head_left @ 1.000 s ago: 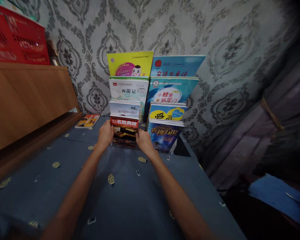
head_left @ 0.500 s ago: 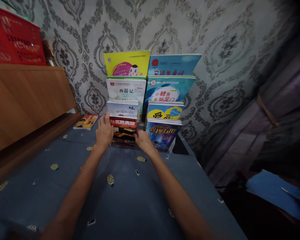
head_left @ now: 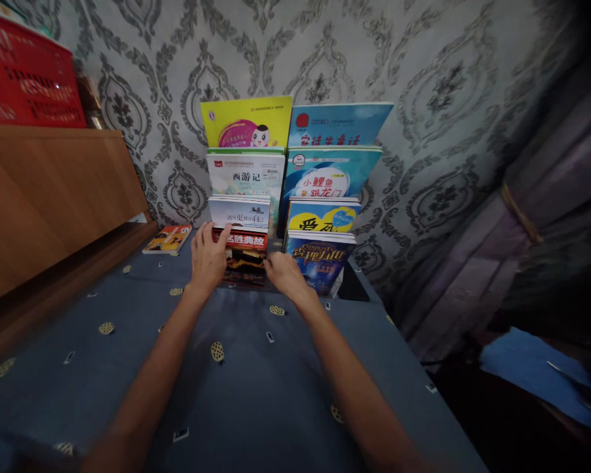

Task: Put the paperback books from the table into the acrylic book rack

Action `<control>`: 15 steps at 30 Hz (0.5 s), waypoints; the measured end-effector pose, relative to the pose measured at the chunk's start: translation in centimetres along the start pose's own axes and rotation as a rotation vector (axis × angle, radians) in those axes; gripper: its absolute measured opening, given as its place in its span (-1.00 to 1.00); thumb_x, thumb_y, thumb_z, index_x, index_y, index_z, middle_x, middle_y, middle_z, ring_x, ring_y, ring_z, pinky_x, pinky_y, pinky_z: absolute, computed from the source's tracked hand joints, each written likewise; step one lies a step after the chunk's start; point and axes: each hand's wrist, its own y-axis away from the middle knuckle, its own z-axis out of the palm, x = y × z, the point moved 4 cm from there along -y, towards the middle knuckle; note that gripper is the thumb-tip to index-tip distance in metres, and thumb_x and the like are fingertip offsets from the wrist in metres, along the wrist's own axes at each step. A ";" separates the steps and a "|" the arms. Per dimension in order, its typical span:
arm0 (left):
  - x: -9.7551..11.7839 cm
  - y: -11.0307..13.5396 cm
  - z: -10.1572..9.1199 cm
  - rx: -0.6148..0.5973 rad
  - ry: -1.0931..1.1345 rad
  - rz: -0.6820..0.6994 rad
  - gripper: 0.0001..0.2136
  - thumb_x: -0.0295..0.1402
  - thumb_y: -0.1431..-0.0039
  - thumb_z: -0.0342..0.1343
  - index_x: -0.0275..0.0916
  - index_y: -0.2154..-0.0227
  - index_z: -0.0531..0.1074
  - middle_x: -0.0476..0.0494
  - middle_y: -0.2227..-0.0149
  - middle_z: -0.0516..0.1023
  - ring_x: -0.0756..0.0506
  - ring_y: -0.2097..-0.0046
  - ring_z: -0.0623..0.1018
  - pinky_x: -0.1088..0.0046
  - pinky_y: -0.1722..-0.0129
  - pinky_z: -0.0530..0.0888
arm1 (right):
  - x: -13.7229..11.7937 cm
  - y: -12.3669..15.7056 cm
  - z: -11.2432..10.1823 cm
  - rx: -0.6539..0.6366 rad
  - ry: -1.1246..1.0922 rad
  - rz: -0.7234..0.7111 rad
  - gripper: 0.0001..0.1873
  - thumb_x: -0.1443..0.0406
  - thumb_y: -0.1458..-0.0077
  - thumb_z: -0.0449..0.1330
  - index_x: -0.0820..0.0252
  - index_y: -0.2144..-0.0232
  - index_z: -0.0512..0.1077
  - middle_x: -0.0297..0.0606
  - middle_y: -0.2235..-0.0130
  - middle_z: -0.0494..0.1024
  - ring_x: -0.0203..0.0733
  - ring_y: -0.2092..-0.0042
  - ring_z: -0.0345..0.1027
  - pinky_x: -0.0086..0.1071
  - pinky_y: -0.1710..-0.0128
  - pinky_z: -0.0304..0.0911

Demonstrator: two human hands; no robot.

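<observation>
Two tiered columns of upright books stand against the wall. At the front of the left column is a dark book with a red title band (head_left: pixel 246 257). My left hand (head_left: pixel 209 258) is at its left edge, thumb lying across the cover's upper corner and fingers along the side. My right hand (head_left: pixel 284 270) pinches the book's right edge, fingers curled. Behind it rise a pale blue book (head_left: pixel 239 213), a white book (head_left: pixel 246 174) and a yellow-green book (head_left: pixel 226 118). Beside my right hand, a dark blue book (head_left: pixel 320 263) fronts the right column.
An orange book (head_left: pixel 167 240) lies flat at left, near a wooden cabinet (head_left: pixel 54 197) bearing a red basket (head_left: pixel 29 79). More books, one yellow and blue (head_left: pixel 320 213) and one teal (head_left: pixel 364 161), stand in the right column. A tied curtain (head_left: pixel 502 243) hangs at right, above blue cloth (head_left: pixel 532 368).
My left thumb has come over onto the front cover's upper left corner. My right hand stays at the right edge. The whole view has shifted slightly.
</observation>
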 end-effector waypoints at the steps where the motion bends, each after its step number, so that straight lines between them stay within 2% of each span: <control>1: 0.0 0.0 0.0 -0.001 0.002 -0.001 -0.53 -0.51 -0.31 -0.07 -0.16 -0.25 0.33 -0.44 -0.22 0.31 -0.37 -0.30 0.28 -0.02 -0.23 0.32 | -0.1 0.1 -0.3 0.007 -0.002 -0.019 -0.67 0.29 -0.36 0.01 0.28 0.14 0.57 0.11 0.08 0.63 0.02 0.03 0.52 -0.32 0.17 0.23; 6: 0.1 -0.1 -0.2 -0.013 0.009 0.001 -0.53 -0.50 -0.31 -0.08 -0.18 -0.25 0.33 -0.44 -0.21 0.32 -0.35 -0.27 0.31 -0.02 -0.22 0.33 | -0.6 0.3 -1.7 0.067 -0.072 -0.149 -0.69 0.34 -0.35 0.03 0.25 0.25 0.59 -0.01 0.18 0.67 -0.07 0.12 0.53 -0.34 0.22 0.15; 10: 0.0 -0.1 -0.3 -0.008 0.001 0.011 -0.54 -0.50 -0.31 -0.07 -0.19 -0.25 0.33 -0.44 -0.20 0.32 -0.35 -0.23 0.34 0.02 -0.20 0.36 | -0.6 0.4 -2.2 0.149 -0.196 -0.233 -0.72 0.36 -0.32 0.05 0.24 0.25 0.58 -0.11 0.25 0.66 -0.14 0.20 0.49 -0.36 0.26 0.12; 15: -0.1 -0.2 -0.3 -0.007 0.025 -0.001 -0.54 -0.52 -0.29 -0.07 -0.22 -0.23 0.33 -0.44 -0.20 0.32 -0.34 -0.23 0.34 0.02 -0.20 0.35 | -0.6 0.6 -2.7 0.170 -0.257 -0.259 -0.73 0.35 -0.31 0.06 0.24 0.28 0.58 -0.18 0.34 0.64 -0.19 0.30 0.45 -0.37 0.30 0.10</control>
